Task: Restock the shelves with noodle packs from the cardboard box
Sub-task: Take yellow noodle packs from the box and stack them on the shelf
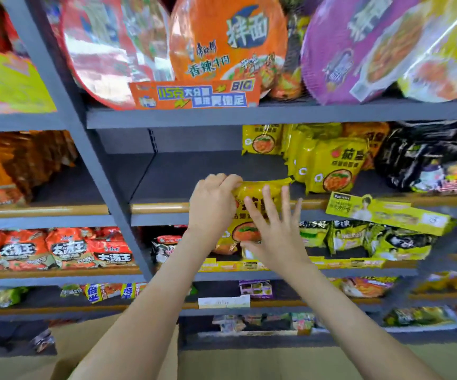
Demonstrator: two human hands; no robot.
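Observation:
A yellow noodle pack [254,193] is held upright at the front edge of the middle shelf [183,176]. My left hand [213,201] grips its top left corner with curled fingers. My right hand [271,231] lies against the pack's front with straight, spread fingers, thumb under its lower edge. Matching yellow packs [323,165] stand further right on the same shelf. The cardboard box [106,349] shows brown at the bottom of the view, behind my forearms.
The left part of the middle shelf is bare dark board. Black packs [430,165] fill its right end. Large bowl noodles [227,42] crowd the shelf above. Red packs [57,248] and green-yellow packs [359,237] sit below. A loose yellow price strip [386,212] hangs off the rail.

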